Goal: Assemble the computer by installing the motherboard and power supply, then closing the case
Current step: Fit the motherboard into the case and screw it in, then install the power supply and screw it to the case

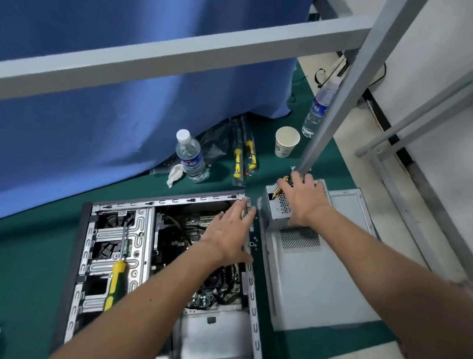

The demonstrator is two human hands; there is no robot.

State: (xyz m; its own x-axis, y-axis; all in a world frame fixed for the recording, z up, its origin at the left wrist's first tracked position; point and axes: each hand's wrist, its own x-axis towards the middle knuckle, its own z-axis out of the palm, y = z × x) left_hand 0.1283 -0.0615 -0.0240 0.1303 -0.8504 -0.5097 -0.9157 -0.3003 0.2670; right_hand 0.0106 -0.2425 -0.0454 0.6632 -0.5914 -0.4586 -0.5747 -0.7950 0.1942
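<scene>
Head view: right hand (303, 197) palms boxy perforated-metal power supply (280, 207) beside open case (167, 259).

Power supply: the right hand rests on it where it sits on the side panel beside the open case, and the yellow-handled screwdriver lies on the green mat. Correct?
Not quite. The head view shows the yellow-handled screwdriver lying on the open case, across its drive cage, not on the green mat. The right hand does rest on the power supply on the side panel.
</scene>
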